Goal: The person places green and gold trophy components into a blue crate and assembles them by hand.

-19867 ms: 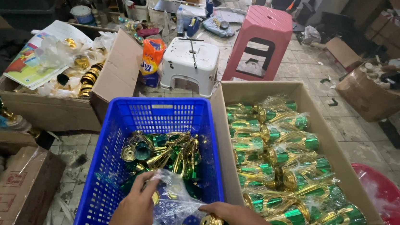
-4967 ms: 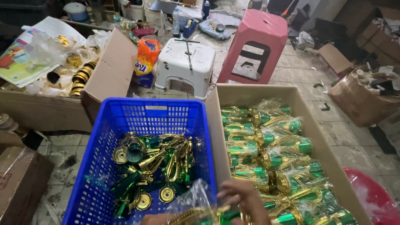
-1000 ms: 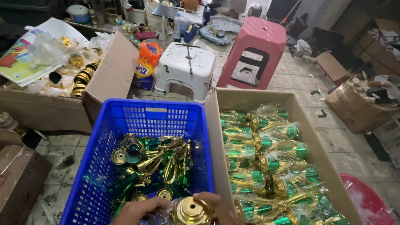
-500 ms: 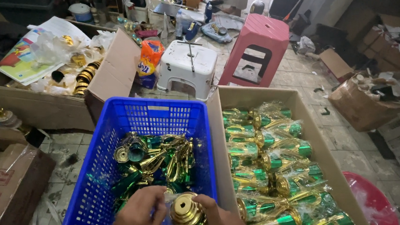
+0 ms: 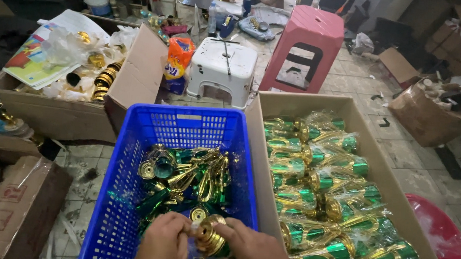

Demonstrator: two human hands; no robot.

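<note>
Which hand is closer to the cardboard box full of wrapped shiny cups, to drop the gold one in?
Probably the right hand. It grips the gold-and-green cup and sits beside the cardboard box; the left hand is over the blue basket.

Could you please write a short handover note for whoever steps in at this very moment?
Left hand and right hand: both grip one gold-and-green metallic cup piece over the blue plastic crate.
Loose gold and green parts lie in that crate.
Done: the cardboard box on the right holds rows of clear-bagged green-and-gold pieces.
Left: the loose parts are unbagged.
</note>
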